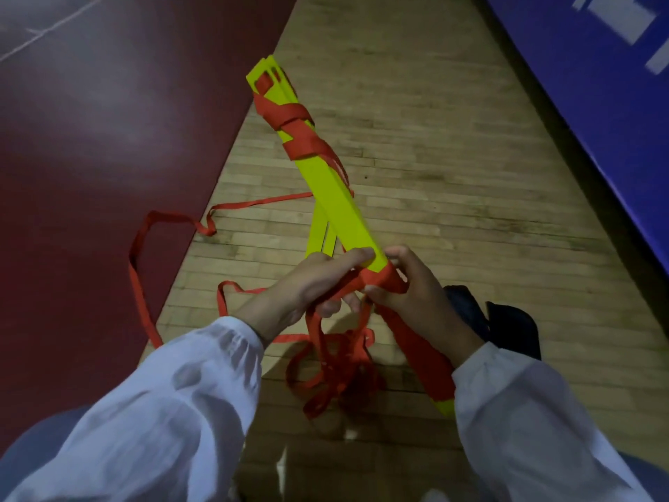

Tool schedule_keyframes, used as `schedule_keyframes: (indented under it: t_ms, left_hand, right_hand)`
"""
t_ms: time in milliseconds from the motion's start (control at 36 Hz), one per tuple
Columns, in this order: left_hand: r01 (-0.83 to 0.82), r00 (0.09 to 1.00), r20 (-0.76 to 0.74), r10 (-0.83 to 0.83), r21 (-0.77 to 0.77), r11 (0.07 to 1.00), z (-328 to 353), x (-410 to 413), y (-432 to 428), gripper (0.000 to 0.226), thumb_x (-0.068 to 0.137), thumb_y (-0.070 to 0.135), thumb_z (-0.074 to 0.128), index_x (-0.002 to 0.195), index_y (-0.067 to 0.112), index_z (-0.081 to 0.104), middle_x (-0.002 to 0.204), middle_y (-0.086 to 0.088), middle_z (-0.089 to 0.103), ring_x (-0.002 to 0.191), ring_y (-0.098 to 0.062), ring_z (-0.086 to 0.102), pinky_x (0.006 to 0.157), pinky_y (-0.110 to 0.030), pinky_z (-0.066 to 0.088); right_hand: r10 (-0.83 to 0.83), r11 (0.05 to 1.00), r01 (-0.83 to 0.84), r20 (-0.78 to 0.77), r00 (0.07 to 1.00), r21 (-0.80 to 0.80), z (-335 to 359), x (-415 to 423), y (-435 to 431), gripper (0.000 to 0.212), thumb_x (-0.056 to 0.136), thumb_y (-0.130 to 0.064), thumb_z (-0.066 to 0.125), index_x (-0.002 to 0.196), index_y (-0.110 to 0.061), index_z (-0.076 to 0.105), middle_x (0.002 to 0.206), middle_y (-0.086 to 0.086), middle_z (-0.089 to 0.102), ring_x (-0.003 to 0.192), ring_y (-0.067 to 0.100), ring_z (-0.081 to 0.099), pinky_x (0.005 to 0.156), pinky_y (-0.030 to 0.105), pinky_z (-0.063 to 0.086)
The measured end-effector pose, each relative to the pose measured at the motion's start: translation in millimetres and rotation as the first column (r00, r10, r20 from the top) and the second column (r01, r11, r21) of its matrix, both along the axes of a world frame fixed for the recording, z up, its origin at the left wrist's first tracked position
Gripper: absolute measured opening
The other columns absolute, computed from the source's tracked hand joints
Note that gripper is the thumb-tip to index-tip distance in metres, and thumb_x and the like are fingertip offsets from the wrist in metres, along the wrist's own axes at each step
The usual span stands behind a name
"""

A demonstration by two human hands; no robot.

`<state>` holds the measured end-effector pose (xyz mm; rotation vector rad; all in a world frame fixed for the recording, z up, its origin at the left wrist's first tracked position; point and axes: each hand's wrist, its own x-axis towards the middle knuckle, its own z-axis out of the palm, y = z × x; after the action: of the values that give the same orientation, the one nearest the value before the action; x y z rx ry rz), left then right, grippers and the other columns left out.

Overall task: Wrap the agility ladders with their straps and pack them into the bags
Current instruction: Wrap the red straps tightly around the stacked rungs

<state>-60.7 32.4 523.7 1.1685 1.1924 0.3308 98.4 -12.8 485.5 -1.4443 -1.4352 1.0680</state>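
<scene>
A bundle of yellow ladder rungs (340, 201) slants from the upper middle down to the lower right, held above the wooden floor. Red strap (300, 135) is wound around its far end and around its near part (416, 342). My right hand (423, 295) grips the bundle at the wrapped section. My left hand (311, 284) holds the red strap where it meets the rungs, index finger lying against the yellow. Loose strap hangs in a tangle (336, 371) under my hands. One or two rungs (318, 230) hang apart beneath the bundle.
More red strap (144, 240) trails left over a dark red mat (90, 139). A dark blue bag (506, 320) lies on the floor just right of my right hand. A blue padded panel (597, 85) runs along the right side.
</scene>
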Motion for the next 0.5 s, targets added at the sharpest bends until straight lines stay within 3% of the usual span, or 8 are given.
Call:
schedule_keyframes:
  t_ms: [111,194,389,500]
  left_hand:
    - [-0.014,0.999,-0.029,0.014,0.002,1.000,0.7,-0.5,1.2,0.062,0.086,0.063,0.053,0.079,0.004,0.071,0.064,-0.017,0.066,0.031,-0.013,0.033,0.036,-0.017,0.027]
    - [-0.010,0.999,-0.032,0.010,0.005,1.000,-1.4,0.3,0.0,0.069,0.085,0.063,0.055,0.091,-0.004,0.071,0.065,-0.018,0.066,0.033,-0.014,0.034,0.038,-0.019,0.027]
    - [-0.011,0.998,-0.060,0.010,-0.012,1.000,-3.0,4.8,-4.1,0.046,0.087,0.046,0.059,0.084,0.001,0.070,0.064,-0.017,0.067,0.031,-0.015,0.035,0.039,-0.021,0.028]
    - [-0.015,0.999,-0.049,0.012,-0.048,0.999,-2.9,8.0,-6.6,0.040,0.087,0.037,0.057,0.091,-0.001,0.067,0.071,-0.020,0.064,0.030,-0.015,0.039,0.035,-0.019,0.029]
  right_hand:
    - [-0.008,0.998,-0.002,0.142,0.990,0.067,-7.7,-5.5,1.5,0.047,0.080,-0.011,0.078,0.119,-0.010,0.052,0.102,0.001,0.059,0.087,0.015,0.066,0.075,0.037,0.056]
    - [-0.031,0.991,0.000,0.224,0.974,0.135,-12.9,-6.1,-0.7,0.045,0.078,-0.015,0.079,0.115,-0.014,0.053,0.106,0.000,0.060,0.095,0.017,0.063,0.077,0.033,0.052]
    - [-0.052,0.983,0.008,0.239,0.970,0.184,-20.7,-4.4,-9.2,0.044,0.076,-0.020,0.083,0.112,-0.025,0.056,0.102,-0.009,0.063,0.089,0.012,0.064,0.073,0.037,0.054]
    - [-0.084,0.958,-0.003,0.291,0.953,0.288,-20.3,-2.5,-15.9,0.050,0.076,-0.013,0.081,0.110,-0.035,0.052,0.102,-0.006,0.061,0.083,0.005,0.060,0.067,0.024,0.052]
